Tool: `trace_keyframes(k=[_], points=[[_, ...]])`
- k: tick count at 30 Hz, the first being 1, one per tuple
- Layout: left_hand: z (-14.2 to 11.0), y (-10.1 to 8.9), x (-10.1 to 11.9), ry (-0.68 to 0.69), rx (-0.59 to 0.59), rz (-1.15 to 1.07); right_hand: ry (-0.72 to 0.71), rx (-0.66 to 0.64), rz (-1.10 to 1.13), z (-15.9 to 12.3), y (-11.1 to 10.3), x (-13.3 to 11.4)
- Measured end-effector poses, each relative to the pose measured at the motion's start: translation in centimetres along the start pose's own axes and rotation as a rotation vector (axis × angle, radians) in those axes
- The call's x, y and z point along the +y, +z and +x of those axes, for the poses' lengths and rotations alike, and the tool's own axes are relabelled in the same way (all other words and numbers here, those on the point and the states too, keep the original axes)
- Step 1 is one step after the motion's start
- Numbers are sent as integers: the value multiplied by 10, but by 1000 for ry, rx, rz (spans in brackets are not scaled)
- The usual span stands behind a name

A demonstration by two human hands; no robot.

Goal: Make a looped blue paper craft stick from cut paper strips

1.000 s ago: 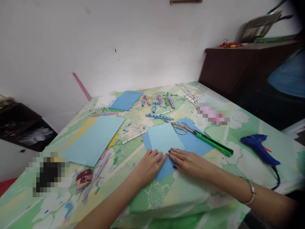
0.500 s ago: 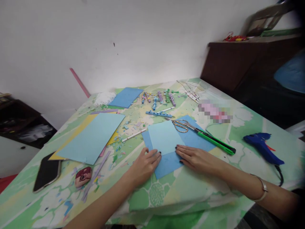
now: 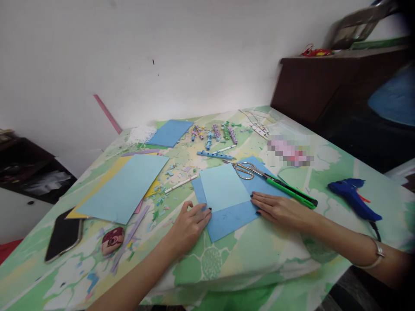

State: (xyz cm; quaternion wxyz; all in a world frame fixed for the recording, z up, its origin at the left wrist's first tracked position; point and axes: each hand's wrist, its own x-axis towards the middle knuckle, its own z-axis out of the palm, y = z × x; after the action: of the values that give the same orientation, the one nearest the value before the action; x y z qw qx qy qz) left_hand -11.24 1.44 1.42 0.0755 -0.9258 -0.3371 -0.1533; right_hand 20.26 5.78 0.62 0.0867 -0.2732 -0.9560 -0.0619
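Note:
A light blue piece of paper (image 3: 225,186) lies on a darker blue sheet (image 3: 231,221) in front of me. My left hand (image 3: 191,221) rests at the left edge of the sheets, fingertips touching near the lower left corner of the light piece, fingers loosely bent. On the opposite side, my right hand (image 3: 279,209) lies flat with fingers stretched out, tips at the light piece's lower right corner. Neither hand grasps anything. Just beyond the papers are gold-handled scissors (image 3: 244,169) and a green box cutter (image 3: 293,193).
Left of the papers are stacked coloured sheets (image 3: 126,185), a phone (image 3: 64,235) and a small pink-brown case (image 3: 112,241). Decorated paper rolls (image 3: 216,131) and scraps spread behind. A blue glue gun (image 3: 353,198) lies right; a dark cabinet (image 3: 311,86) stands beyond.
My right hand has slid right, from the lower middle of the light paper to its right corner. My left hand has shifted slightly left. The view has turned a little.

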Motion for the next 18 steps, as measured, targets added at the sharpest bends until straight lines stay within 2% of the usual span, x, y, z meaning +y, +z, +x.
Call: trace_keyframes(k=[6, 9, 12, 15, 18], points=[[-9, 1, -5, 29, 57, -47, 3, 59, 49, 0, 2, 0], [-10, -1, -8, -12, 29, -85, 20, 104, 103, -1, 1, 1], [-3, -2, -8, -96, 52, -121, 50, 133, 164, -6, 2, 4], [14, 3, -5, -136, 103, -173, 166, 230, 173, -15, 5, 14], [38, 14, 1, -80, 83, -239, 417, 350, 40, -26, 9, 30]])
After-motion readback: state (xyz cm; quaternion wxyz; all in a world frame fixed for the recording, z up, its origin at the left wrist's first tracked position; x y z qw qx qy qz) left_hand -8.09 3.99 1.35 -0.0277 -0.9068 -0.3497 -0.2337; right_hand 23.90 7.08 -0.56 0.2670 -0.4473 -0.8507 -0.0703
